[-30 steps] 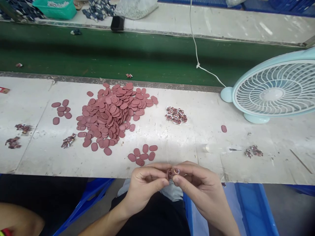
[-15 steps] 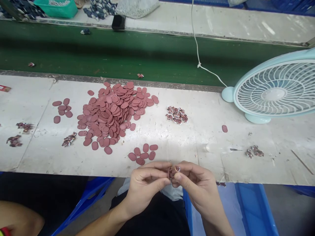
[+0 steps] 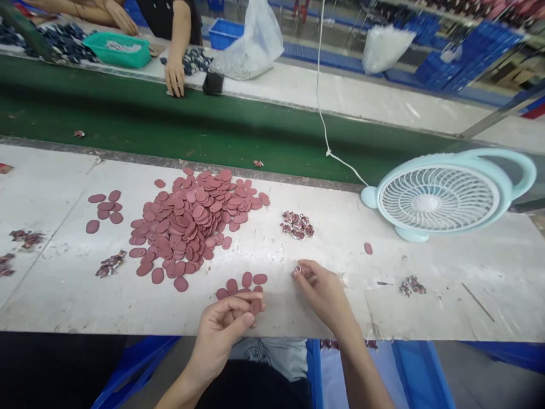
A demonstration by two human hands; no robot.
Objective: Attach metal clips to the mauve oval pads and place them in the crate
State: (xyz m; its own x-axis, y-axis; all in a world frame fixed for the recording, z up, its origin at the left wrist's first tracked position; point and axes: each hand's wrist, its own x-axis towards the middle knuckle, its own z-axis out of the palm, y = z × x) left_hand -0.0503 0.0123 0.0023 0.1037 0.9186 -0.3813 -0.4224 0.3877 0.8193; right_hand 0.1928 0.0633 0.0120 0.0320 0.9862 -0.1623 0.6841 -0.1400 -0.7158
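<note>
My left hand [image 3: 225,324] pinches a flat reddish oval piece [image 3: 255,307] between thumb and fingers, just in front of a small group of similar ovals [image 3: 247,279] on the white tabletop. My right hand [image 3: 321,289] is closed on a small brown-and-white piece [image 3: 297,271], low over the table; its exact kind is too small to make out. Beyond the right hand lies a cluster of small brown pieces with white edges [image 3: 297,225]. A large heap of reddish ovals [image 3: 187,221] spreads to the left of it.
A light-blue fan [image 3: 438,193] stands at right, its white cord [image 3: 327,152] crossing the green belt [image 3: 289,147]. Across the belt, another person's hand [image 3: 174,76] reaches down near a black box [image 3: 213,83]. A blue crate [image 3: 419,369] sits below the table edge.
My hands were together around a small piece; now they are apart, the left with an oval and the right farther over the table. The view has tilted up, showing a co-worker's arm.
</note>
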